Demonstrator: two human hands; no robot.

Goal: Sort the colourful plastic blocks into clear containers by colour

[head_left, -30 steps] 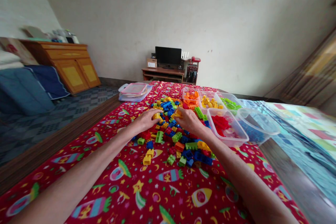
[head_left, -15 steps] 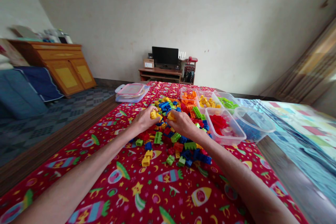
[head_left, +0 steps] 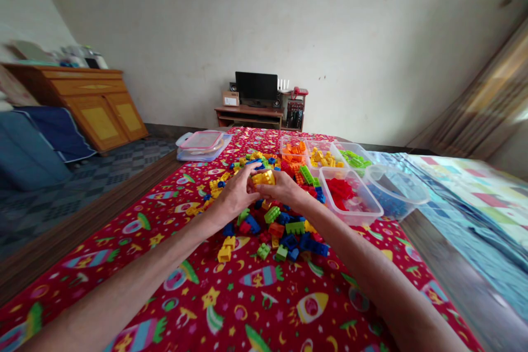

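My left hand (head_left: 234, 194) and my right hand (head_left: 282, 189) meet above a heap of mixed coloured bricks (head_left: 272, 220) on a red patterned cloth (head_left: 264, 297). Both hands are closed on yellow bricks (head_left: 264, 178) held together between their fingertips. Clear tubs stand just right of the hands: one with red bricks (head_left: 348, 198), one with blue bricks (head_left: 394, 192), and behind them tubs of orange bricks (head_left: 293, 149), yellow bricks (head_left: 325, 157) and green bricks (head_left: 355, 159).
Stacked clear lids (head_left: 203, 143) lie at the cloth's far left corner. A wooden floor strip (head_left: 82, 225) runs along the left. A cabinet (head_left: 94, 104), a low stand with a monitor (head_left: 256, 88) and a patterned mat (head_left: 474, 192) surround the area.
Each hand lifted a yellow brick off the heap, then the hands came together, joining the yellow bricks between them. The view shifted slightly.
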